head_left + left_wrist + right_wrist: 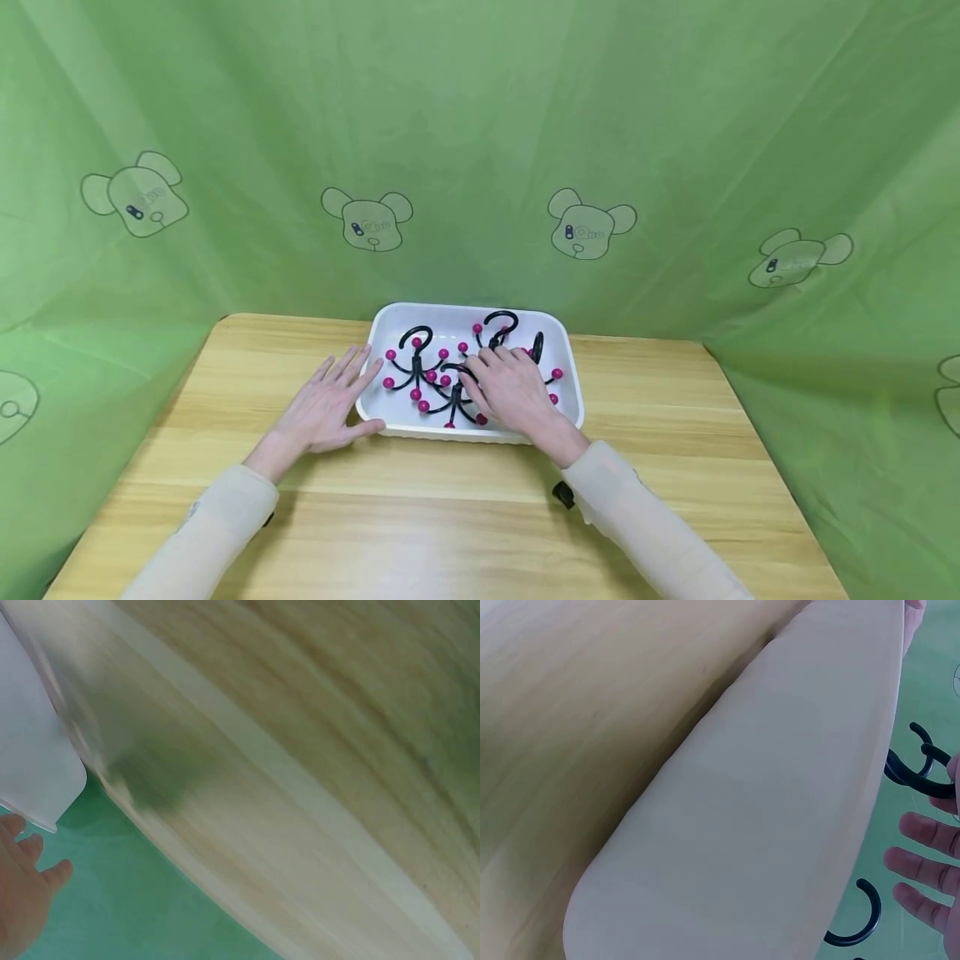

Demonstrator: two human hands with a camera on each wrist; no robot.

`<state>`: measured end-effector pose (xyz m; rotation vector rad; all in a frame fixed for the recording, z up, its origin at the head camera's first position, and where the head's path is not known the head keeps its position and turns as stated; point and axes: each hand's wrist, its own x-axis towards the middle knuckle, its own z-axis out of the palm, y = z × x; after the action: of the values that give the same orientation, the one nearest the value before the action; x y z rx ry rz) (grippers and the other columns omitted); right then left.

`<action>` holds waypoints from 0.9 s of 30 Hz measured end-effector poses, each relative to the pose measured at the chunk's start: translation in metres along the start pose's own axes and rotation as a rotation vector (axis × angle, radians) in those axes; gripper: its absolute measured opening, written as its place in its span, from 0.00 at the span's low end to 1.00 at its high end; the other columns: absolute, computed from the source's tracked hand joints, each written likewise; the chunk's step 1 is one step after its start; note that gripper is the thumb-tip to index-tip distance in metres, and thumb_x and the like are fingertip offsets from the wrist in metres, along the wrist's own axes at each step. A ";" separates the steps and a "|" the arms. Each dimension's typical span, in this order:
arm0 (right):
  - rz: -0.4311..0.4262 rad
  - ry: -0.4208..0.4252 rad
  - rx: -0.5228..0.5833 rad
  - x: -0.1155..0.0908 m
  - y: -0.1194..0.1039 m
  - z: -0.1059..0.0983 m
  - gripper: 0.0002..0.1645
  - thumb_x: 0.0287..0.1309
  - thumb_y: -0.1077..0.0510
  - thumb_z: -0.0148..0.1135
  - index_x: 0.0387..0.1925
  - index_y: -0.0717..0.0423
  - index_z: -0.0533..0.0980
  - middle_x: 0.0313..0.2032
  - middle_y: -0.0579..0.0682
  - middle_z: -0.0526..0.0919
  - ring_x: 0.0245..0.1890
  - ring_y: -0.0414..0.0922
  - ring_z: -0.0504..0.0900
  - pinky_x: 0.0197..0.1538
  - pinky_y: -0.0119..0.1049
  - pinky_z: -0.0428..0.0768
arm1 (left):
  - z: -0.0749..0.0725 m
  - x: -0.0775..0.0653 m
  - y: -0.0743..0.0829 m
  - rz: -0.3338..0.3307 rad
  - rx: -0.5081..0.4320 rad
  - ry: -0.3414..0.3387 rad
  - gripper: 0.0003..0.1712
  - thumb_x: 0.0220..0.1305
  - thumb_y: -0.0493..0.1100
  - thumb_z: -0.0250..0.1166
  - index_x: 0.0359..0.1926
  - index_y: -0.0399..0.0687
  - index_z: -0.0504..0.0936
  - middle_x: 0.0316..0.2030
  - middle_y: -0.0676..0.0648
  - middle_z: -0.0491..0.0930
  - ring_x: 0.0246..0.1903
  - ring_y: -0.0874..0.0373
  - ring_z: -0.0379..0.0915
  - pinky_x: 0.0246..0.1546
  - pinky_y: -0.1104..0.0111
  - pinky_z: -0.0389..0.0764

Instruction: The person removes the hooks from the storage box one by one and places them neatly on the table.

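Observation:
My right hand (510,387) reaches over the front of a white tray (420,432). Its thumb and forefinger pinch the curved top of a black claw hook (455,400) tipped with pink balls; its other fingers stay spread in the right wrist view. To the left in the tray stands a similar hook (417,367), another hook (495,340) lies at the back, and a third hook (537,346) is partly hidden behind the right hand. My left hand (327,408), fingers straight and spread, rests against the tray's left side, its thumb at the front left corner.
The tray stands at the back of a wooden table (420,533), close to a green curtain (480,267) with bear-head prints. The curtain also hangs on both sides. A small black object (562,494) shows under the right sleeve.

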<state>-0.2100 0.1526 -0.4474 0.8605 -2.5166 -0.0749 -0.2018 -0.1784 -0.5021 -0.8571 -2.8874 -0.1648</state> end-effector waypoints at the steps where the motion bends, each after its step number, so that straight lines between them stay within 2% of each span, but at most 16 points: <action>1: 0.000 0.000 -0.001 0.000 0.000 0.000 0.17 0.78 0.44 0.52 0.46 0.48 0.82 0.40 0.48 0.88 0.41 0.49 0.86 0.48 0.43 0.87 | 0.000 0.000 0.000 0.000 0.000 0.001 0.60 0.67 0.81 0.51 0.84 0.48 0.53 0.85 0.37 0.48 0.84 0.38 0.46 0.84 0.40 0.54; 18: 0.007 0.024 0.007 0.002 -0.001 -0.008 0.17 0.78 0.44 0.52 0.48 0.46 0.83 0.42 0.47 0.89 0.43 0.48 0.86 0.52 0.45 0.87 | 0.001 0.000 0.000 -0.002 -0.002 0.007 0.59 0.67 0.81 0.51 0.84 0.48 0.54 0.85 0.38 0.48 0.84 0.38 0.47 0.83 0.40 0.55; 27: 0.008 0.036 -0.003 0.006 0.002 -0.019 0.16 0.77 0.44 0.53 0.47 0.46 0.83 0.40 0.48 0.87 0.43 0.49 0.85 0.49 0.44 0.87 | 0.000 0.000 0.000 0.000 -0.006 0.008 0.58 0.67 0.80 0.53 0.84 0.49 0.54 0.85 0.38 0.48 0.84 0.38 0.47 0.83 0.39 0.55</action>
<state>-0.2063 0.1522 -0.4278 0.8435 -2.4856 -0.0600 -0.2017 -0.1790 -0.5020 -0.8559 -2.8811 -0.1762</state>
